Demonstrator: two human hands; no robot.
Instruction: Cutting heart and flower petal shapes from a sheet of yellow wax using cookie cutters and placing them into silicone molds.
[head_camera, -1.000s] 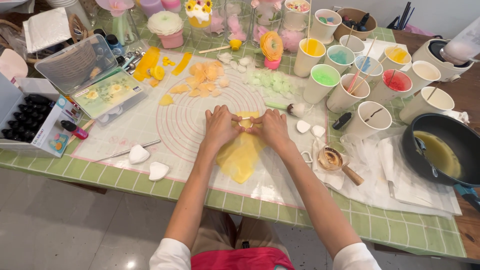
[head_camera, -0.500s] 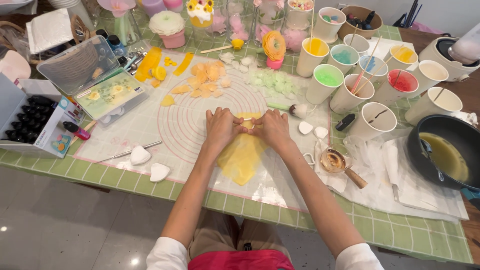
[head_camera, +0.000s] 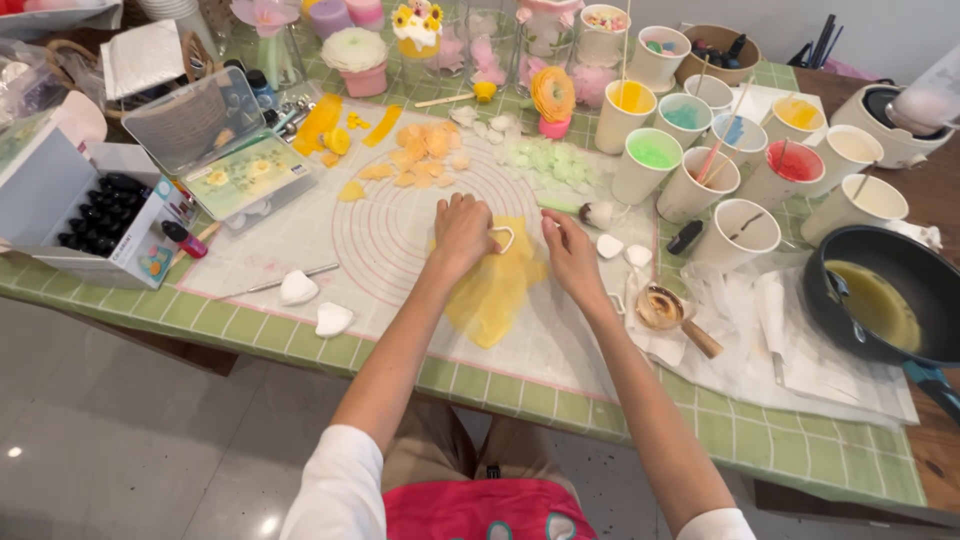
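Both arms reached straight out over the mat (head_camera: 300, 225). The left hand (head_camera: 462, 232) lay knuckles up, fingers pinching a small heart-shaped metal cutter (head_camera: 501, 239) at its three o'clock side. The right hand (head_camera: 572, 255) rested flat, fingers spread, apart from the cutter at its three o'clock. The cutter sat on a thin, soft yellow sheet (head_camera: 492, 292), irregular in outline, lying at the mat's centre.
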